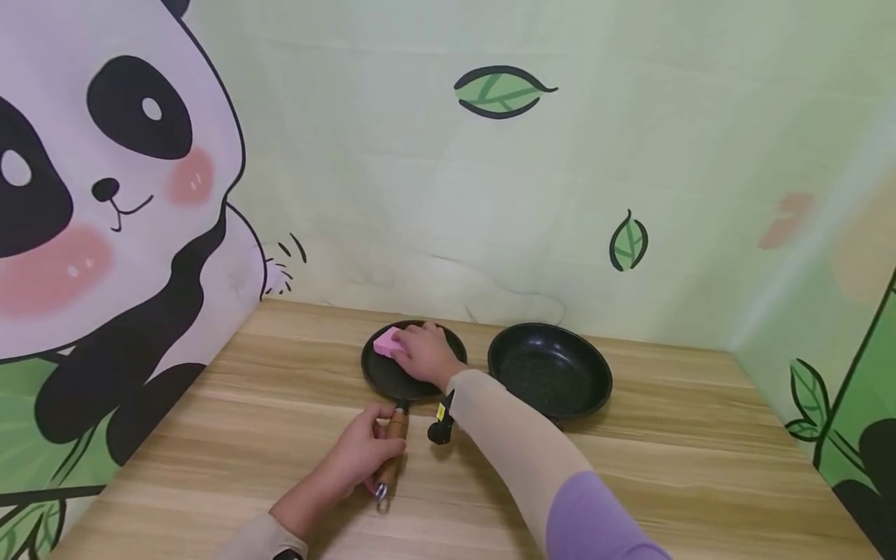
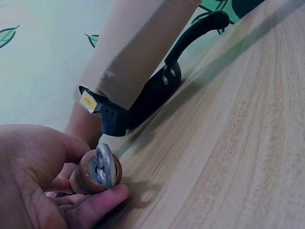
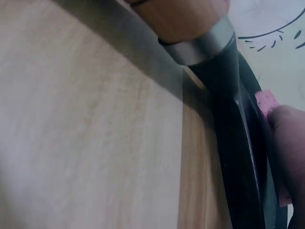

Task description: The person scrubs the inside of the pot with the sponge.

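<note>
My left hand (image 1: 365, 445) grips the wooden handle (image 1: 395, 443) of a small, shallow black frying pan (image 1: 392, 383) near the table's back. In the left wrist view, thumb and fingers wrap the handle's end, where a metal hanging ring (image 2: 106, 164) shows. My right hand (image 1: 427, 354) holds a pink sponge (image 1: 386, 342) against the inside of that pan. In the right wrist view the sponge (image 3: 267, 101) shows beside my thumb, just past the pan's rim (image 3: 245, 157); the other fingers are out of sight there.
A larger, deeper black frying pan (image 1: 553, 373) stands to the right of the small one, partly behind my right sleeve. Its black handle (image 2: 198, 33) shows in the left wrist view. Behind the wooden table (image 1: 294, 365) hangs a cloth backdrop (image 1: 392, 194) with a panda and leaves.
</note>
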A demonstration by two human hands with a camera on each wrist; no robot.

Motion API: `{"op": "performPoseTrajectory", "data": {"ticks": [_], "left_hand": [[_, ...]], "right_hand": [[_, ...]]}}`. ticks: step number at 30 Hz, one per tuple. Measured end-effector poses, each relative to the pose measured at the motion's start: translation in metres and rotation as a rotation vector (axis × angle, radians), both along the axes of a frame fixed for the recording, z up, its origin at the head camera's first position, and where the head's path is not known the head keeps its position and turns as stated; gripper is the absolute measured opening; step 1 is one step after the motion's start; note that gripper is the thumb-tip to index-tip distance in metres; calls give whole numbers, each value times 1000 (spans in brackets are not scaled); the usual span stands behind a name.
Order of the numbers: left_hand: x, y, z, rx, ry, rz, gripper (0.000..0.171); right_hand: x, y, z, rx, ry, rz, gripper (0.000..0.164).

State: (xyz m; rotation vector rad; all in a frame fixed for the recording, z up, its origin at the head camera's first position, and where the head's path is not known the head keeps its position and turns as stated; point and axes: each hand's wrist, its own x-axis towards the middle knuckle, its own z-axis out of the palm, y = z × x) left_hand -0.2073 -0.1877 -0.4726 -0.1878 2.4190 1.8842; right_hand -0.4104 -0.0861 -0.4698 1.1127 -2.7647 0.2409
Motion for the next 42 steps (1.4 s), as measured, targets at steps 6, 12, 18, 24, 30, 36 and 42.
{"op": "performPoseTrajectory", "data": {"ticks": [6, 12, 18, 24, 30, 36, 42], "left_hand": [[-1, -3, -2, 9, -10, 4, 46], [0, -3, -3, 3, -31, 10, 45], [1, -3, 0, 7, -49, 11, 46], [0, -4, -1, -1, -52, 5, 48], [-1, -7, -3, -4, -49, 5, 49], [-1, -7, -2, -2, -43, 4, 50], [0, -6, -2, -1, -45, -16, 49]], "right_hand": [[2, 6, 2, 12, -6, 176, 39], [11, 18, 9, 49, 16, 318, 38], [15, 30, 10, 71, 22, 403, 39], [16, 40, 10, 74, 39, 427, 39], [18, 32, 9, 100, 118, 405, 40], [12, 13, 5, 97, 146, 236, 40], [2, 3, -3, 86, 126, -20, 37]]}}
